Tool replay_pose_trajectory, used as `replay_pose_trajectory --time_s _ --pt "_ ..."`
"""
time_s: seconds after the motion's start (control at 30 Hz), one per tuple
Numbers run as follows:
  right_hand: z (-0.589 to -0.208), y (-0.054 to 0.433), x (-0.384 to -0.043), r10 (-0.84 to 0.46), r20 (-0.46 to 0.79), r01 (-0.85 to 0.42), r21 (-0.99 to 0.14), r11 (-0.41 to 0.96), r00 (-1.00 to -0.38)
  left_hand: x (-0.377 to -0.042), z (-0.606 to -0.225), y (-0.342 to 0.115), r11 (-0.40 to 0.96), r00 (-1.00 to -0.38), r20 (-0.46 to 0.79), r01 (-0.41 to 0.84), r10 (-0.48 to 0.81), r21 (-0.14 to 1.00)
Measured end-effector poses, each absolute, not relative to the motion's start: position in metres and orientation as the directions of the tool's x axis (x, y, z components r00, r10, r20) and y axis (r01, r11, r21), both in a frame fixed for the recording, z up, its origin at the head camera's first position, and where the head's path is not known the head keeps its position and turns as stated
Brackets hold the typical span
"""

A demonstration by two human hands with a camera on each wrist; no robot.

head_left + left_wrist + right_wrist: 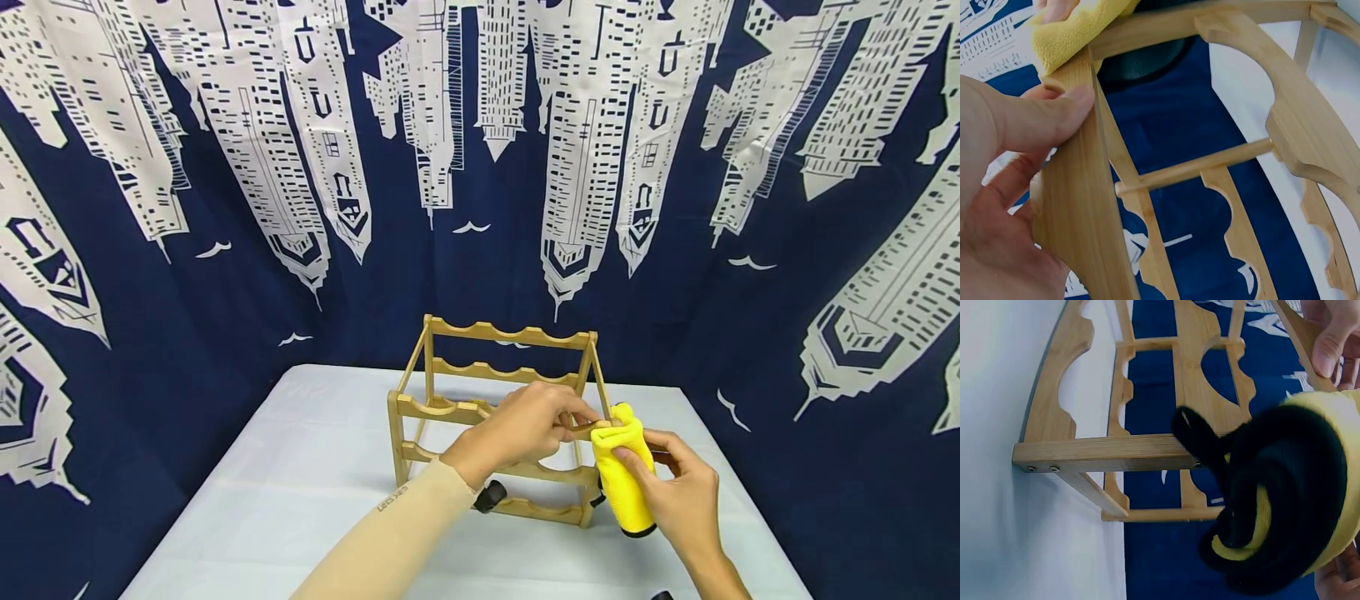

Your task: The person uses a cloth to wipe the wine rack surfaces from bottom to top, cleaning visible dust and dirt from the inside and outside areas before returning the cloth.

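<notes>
A wooden rack (397,437) with scalloped rails stands on the table. My left hand (528,421) grips its top front rail close to the right corner; the left wrist view has the thumb (1075,106) lying along the wood. My right hand (684,492) holds a folded yellow cloth (622,479) with black trim against that corner, thumb on the near side. In the right wrist view, the cloth's black edge (1316,456) and loop (1194,428) hang beside the corner post (1116,453). The cloth hides the post's upper end and part of the right fingers.
The rack stands on a white-covered table (300,467). A small black object (491,497) is near the rack's lower front rail, and another dark piece (662,596) shows at the bottom frame edge. Behind hangs a navy skyline-print curtain (495,258).
</notes>
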State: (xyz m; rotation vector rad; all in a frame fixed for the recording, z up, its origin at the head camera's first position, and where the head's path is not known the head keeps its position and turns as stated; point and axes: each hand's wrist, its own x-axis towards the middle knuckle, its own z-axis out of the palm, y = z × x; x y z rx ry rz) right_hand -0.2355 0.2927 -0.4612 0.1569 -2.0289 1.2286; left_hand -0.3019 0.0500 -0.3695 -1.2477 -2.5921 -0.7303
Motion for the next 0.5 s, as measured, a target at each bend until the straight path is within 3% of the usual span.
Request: replay_pose_trajectory --time_s 0.23,0.37,0.5 --pt "-0.472 0.289 -0.234 0.148 0.647 -0.410 -0.626 0.663 -0.748 -0.306 -0.379 0.040 0.400 -0.593 0.377 0.783 0.712 0.476" --pt "-0.494 0.290 -0.234 0.078 0.577 -0.347 -0.587 0.731 -0.813 -0.306 -0.380 0.037 0.398 -0.584 0.386 0.792 0.714 0.464" --pt "-0.510 0.288 -0.238 0.043 0.421 -0.246 -0.607 0.756 -0.906 -0.307 -0.379 0.034 0.390 -0.573 0.392 0.801 0.720 0.453"
